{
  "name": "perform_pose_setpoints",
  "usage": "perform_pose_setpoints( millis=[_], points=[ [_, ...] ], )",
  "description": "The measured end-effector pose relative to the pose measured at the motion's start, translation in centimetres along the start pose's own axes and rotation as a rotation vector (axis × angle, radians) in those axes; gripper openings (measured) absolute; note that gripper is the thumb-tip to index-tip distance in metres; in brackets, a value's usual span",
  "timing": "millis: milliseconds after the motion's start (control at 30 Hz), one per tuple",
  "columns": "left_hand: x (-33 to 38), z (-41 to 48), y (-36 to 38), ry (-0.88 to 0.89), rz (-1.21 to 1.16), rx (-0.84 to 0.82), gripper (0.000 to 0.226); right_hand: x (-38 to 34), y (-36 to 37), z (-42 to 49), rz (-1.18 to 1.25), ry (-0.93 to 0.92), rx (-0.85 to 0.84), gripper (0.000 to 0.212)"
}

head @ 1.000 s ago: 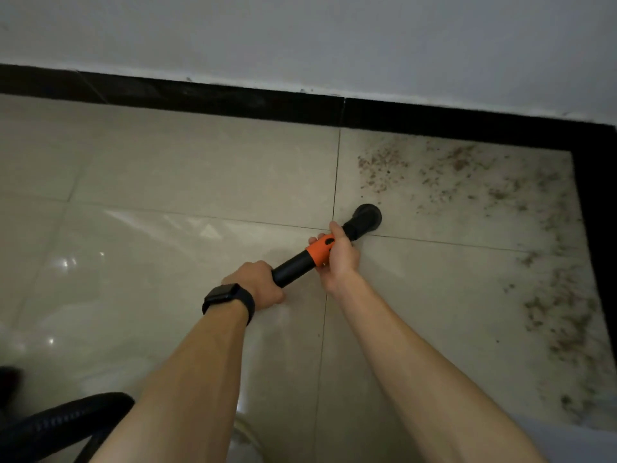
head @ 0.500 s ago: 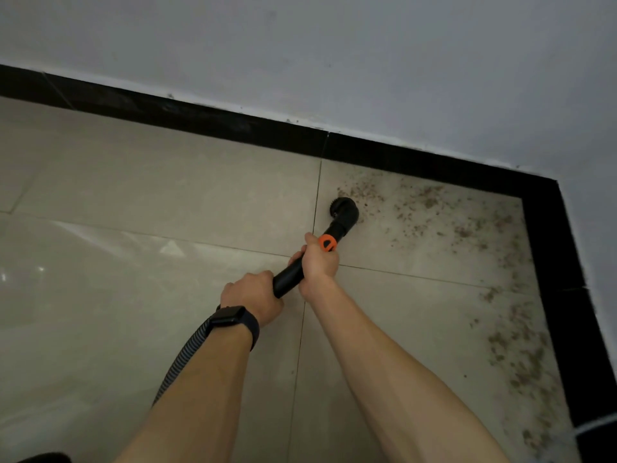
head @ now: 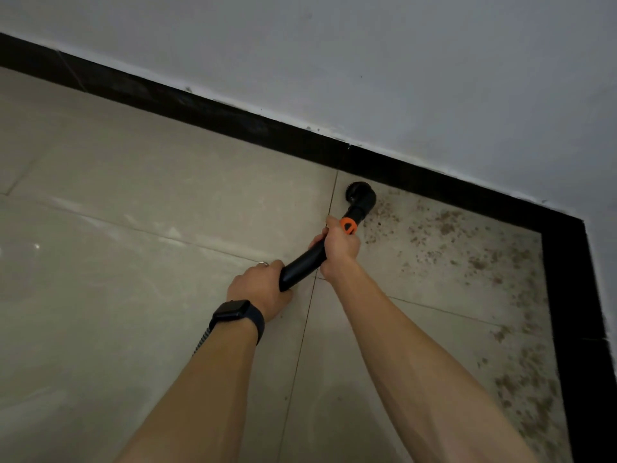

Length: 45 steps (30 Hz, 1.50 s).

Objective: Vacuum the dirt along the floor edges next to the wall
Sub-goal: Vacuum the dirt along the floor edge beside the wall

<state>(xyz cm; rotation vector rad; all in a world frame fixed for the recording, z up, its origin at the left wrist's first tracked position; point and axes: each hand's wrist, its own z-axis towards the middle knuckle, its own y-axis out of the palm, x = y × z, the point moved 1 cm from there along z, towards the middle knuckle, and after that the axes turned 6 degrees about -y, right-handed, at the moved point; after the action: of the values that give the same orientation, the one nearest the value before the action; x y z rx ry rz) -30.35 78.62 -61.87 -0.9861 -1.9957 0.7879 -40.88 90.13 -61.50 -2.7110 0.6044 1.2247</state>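
— So, how's it held?
— Tightly: left hand (head: 258,289) clamped on the near end of the tube (head: 302,267), right hand (head: 340,248) gripping by the orange collar (head: 348,225).
— And the nozzle (head: 360,195)?
— On the floor (head: 133,228), just beside the skirting (head: 233,118); dirt (head: 467,259) spreads right of it.

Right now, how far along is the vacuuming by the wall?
Done: the floor tiles left of the nozzle, along the baseboard, look clean. In hand: the left hand and right hand both grip the vacuum wand, nozzle set beside the baseboard at the patch's near end. Left: dirt strewn toward the corner and down the right-side edge.
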Motion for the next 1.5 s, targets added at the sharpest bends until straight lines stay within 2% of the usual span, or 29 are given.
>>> perform_pose_setpoints(
  millis=[267, 433, 600, 700, 800, 900, 967, 1133, 1333, 1500],
  points=[
    [1.9, 1.8, 0.9, 0.028, -0.035, 0.074, 0.036, -1.7, 0.3, 3.2, -0.009, -0.023, -0.024, 0.014],
    [0.5, 2.3, 0.4, 0.008, -0.049, 0.131, 0.036, -1.1, 1.9, 3.1, 0.037, -0.023, -0.033, 0.015],
    [-1.7, 2.4, -0.8, -0.022, 0.003, 0.163, 0.035, -0.2, 3.7, 2.0, 0.072, 0.014, -0.110, 0.017],
    [-2.8, 2.2, -1.5, -0.060, 0.010, 0.139, 0.035, 0.0, 4.6, 1.3, 0.062, 0.056, -0.193, 0.016],
    [-3.5, 2.1, -1.9, -0.087, -0.019, 0.044, 0.036, -0.5, 4.8, 0.8, 0.015, 0.094, -0.299, 0.021],
    [-4.2, 1.5, -2.4, -0.060, -0.052, -0.072, 0.035, -0.5, 4.3, 0.3, -0.002, 0.122, -0.350, 0.025],
    [-5.0, 0.5, -2.9, -0.024, -0.029, -0.084, 0.031, 0.0, 3.7, -0.3, 0.008, 0.137, -0.370, 0.023],
    [-8.9, -4.2, -2.4, 0.009, 0.113, -0.043, 0.033, 4.1, 2.3, -3.6, 0.006, 0.209, -0.369, 0.013],
    [-12.9, -10.8, -0.3, -0.075, 0.113, -0.077, 0.033, 10.2, 0.8, -9.0, -0.029, 0.228, -0.363, 0.026],
    [-14.1, -12.0, 0.3, -0.161, -0.017, -0.057, 0.027, 12.2, 2.7, -10.3, -0.139, 0.112, -0.331, 0.037]
  ],
)
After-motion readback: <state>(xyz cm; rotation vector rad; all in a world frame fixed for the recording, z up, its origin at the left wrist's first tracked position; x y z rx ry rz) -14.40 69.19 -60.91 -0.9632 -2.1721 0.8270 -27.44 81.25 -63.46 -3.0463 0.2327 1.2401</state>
